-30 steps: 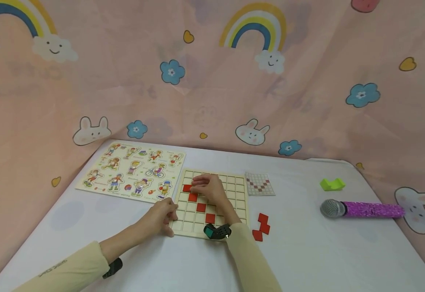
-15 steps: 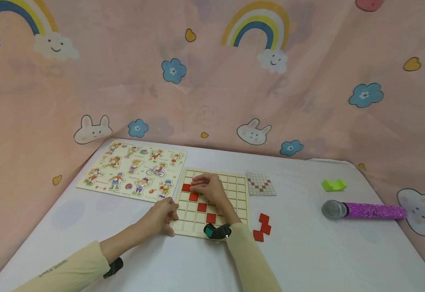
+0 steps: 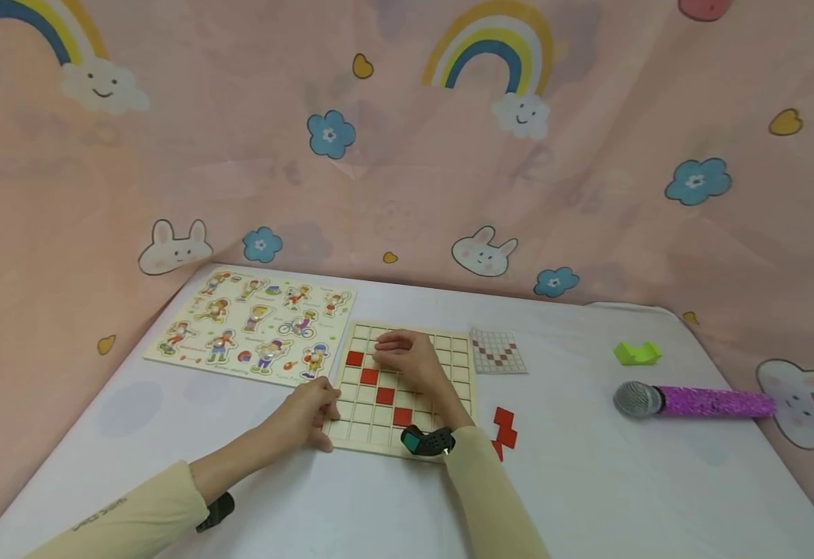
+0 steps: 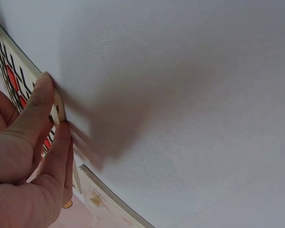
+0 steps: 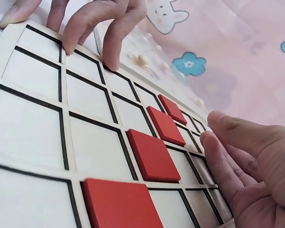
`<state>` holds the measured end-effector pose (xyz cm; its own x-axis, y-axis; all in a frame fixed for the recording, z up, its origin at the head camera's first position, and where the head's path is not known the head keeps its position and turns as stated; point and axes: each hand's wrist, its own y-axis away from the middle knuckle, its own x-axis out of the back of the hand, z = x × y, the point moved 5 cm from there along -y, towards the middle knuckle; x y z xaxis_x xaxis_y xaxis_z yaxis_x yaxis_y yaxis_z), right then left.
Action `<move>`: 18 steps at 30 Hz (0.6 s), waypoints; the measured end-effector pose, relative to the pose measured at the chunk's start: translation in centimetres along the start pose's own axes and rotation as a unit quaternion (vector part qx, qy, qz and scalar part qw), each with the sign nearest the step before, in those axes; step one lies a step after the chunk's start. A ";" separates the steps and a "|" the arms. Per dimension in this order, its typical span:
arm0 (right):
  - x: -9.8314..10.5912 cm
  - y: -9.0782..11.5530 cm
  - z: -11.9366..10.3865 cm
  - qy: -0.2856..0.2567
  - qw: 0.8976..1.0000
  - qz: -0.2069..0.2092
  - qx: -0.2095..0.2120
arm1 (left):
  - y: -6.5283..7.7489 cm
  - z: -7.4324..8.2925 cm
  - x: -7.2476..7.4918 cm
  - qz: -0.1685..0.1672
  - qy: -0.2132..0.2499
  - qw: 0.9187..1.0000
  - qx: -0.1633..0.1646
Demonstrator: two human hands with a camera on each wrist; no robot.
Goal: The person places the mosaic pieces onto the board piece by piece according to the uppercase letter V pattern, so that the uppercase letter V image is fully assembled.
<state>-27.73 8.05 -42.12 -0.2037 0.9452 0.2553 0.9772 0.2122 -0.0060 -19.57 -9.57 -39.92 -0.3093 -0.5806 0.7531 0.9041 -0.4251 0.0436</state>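
Observation:
A square wooden grid board (image 3: 351, 432) lies on the white table, with several red square tiles (image 3: 385, 396) seated in a diagonal line of cells. My left hand (image 3: 309, 413) holds the board's left edge, thumb at the near corner; in the right wrist view its curled fingers (image 5: 114, 45) rest on the edge cells. Over the board's upper middle hovers my right hand (image 3: 415, 361), fingers loosely bent and no tile showing between them. In the right wrist view, that hand (image 5: 256, 166) is beside the row of red tiles (image 5: 154, 154).
Three loose red tiles (image 3: 507, 438) lie right of the board, one partly behind the right sleeve. A small pattern card (image 3: 497, 353) with a V of squares lies beyond them. A picture puzzle board (image 3: 277, 307) is at back left. Right: a green block (image 3: 637, 355) and purple microphone (image 3: 700, 402).
My right hand has left the far-left red tile and shifted slightly right, exposing that whole tile. The right sleeve now covers part of the nearest loose tile. My left hand stays put.

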 end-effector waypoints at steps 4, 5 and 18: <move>1.3 0.7 0.0 -0.015 1.000 -0.003 0.009 | 0.0 0.0 0.0 -0.003 0.010 1.000 -0.001; 1.6 0.9 0.0 -0.017 1.000 -0.004 0.009 | 0.1 0.0 0.0 -0.004 0.012 1.000 -0.003; 5.7 3.9 -0.6 -0.025 1.000 -0.011 0.014 | 0.1 0.0 0.1 -0.006 0.019 1.000 -0.006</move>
<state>-25.06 14.09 -40.11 -0.2293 0.9510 0.2073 0.9703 0.2401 -0.0282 -19.48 -9.68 -39.82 -0.3305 -0.6013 0.7275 0.8971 -0.4396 0.0442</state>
